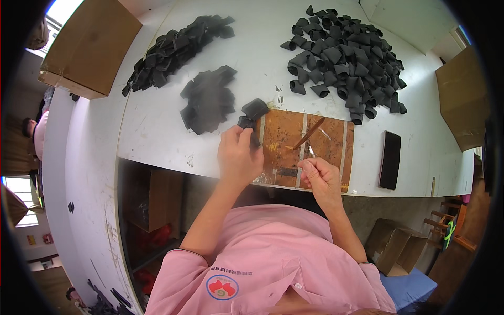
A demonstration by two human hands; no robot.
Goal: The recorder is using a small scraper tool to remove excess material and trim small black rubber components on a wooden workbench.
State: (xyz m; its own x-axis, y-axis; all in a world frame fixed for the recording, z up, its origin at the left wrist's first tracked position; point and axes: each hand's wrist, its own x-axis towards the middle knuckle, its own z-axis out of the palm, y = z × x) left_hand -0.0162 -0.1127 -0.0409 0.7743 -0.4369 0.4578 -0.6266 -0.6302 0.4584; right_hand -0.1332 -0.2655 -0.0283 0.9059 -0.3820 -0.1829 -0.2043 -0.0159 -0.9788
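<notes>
At upper right of the frame, curled black pieces [341,58] lie heaped, probably left to do; flatter pieces [178,50] at upper left look done. The left hand [239,157] touches a dark piece [255,139] by the brown board's [281,128] left edge, grip unclear; the right hand [323,178] pinches closed, contents unclear.

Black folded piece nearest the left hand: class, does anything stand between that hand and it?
Nothing visible does: the left hand has its fingers at the black folded piece; another black piece lies beyond it, not between.
</notes>
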